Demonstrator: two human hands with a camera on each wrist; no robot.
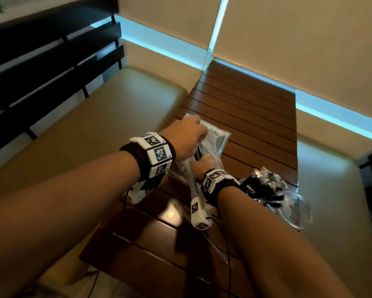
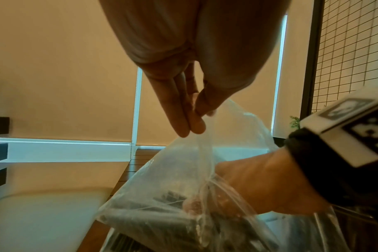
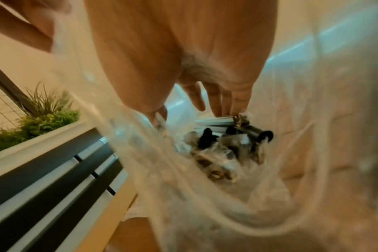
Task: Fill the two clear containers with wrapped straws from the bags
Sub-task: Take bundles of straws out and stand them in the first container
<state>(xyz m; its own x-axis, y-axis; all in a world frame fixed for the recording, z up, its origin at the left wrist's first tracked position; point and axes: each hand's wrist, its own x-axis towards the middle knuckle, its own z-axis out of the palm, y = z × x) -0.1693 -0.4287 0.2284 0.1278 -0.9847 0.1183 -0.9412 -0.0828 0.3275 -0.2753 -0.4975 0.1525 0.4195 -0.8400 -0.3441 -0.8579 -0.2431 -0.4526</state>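
Wrapped straws still bagged, right hand reaching in

Wrapped straws [image 3: 231,136] lie bundled deep in one clear plastic bag [image 2: 183,170] on the slatted wooden table [image 1: 256,100], their long axis running away from the bag's mouth, ends toward the reaching fingers. The left hand [image 1: 188,136] pinches the bag's upper edge, thumb against straight fingertips, lifting the mouth wide. The right hand [image 1: 204,162] is inside the bag, fingers spread and extended, tips touching the nearest straw ends without closing on any, so it is the nearer hand. I can make out only one clear container [image 1: 296,209], at the table's right edge, with dark straws [image 1: 264,190] heaped beside it; a second I cannot find
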